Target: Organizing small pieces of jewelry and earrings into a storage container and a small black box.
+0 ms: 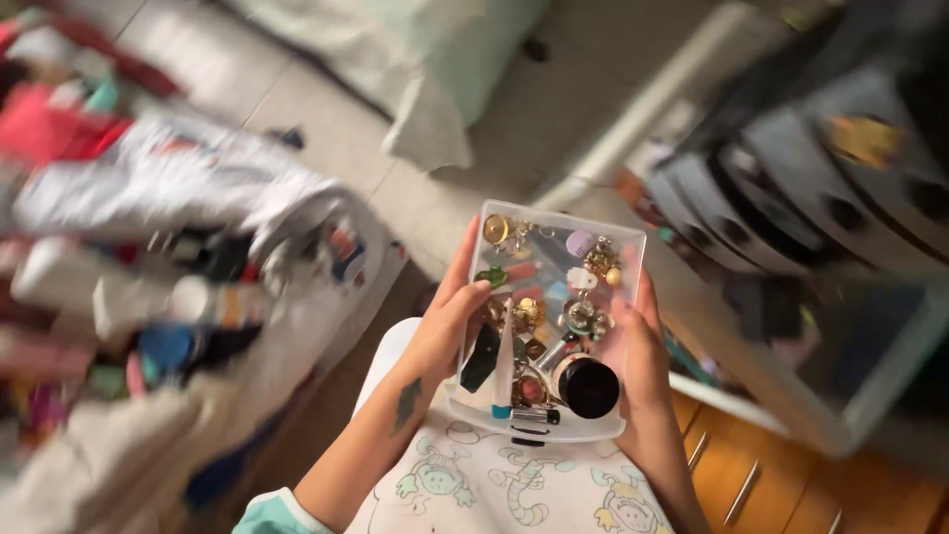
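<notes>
both hands, left hand and right hand, hold a clear trinket box.

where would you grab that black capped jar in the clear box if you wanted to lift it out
By its round black cap, from above. The jar lies near the box's front corner with the cap facing up and nothing over it. The right hand holds the wall beside it and small trinkets crowd the other side, so a sideways approach looks blocked.
</notes>
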